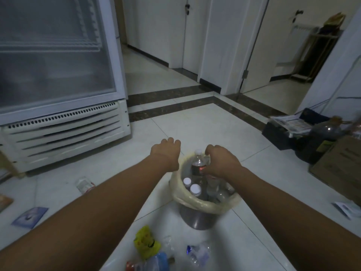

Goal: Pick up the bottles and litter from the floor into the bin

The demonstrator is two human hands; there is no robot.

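Observation:
A grey bin (197,219) with a pale bag liner (203,204) stands on the tiled floor in the middle of the view, and several clear bottles stand in it. My right hand (221,162) is over the bin, its fingers curled around a tall bottle (198,163) with a white cap and red label. My left hand (167,151) hovers just left of the bin's far rim, fingers bent down, with nothing seen in it. A crushed bottle (85,185) lies on the floor to the left. A yellow wrapper (145,243) and clear plastic litter (197,253) lie in front of the bin.
A glass-door fridge (58,118) stands at the left. Boxes and bottles (322,137) crowd the right side. A blue card (29,217) lies at the left and a paper (347,209) at the right. Doorways open at the back.

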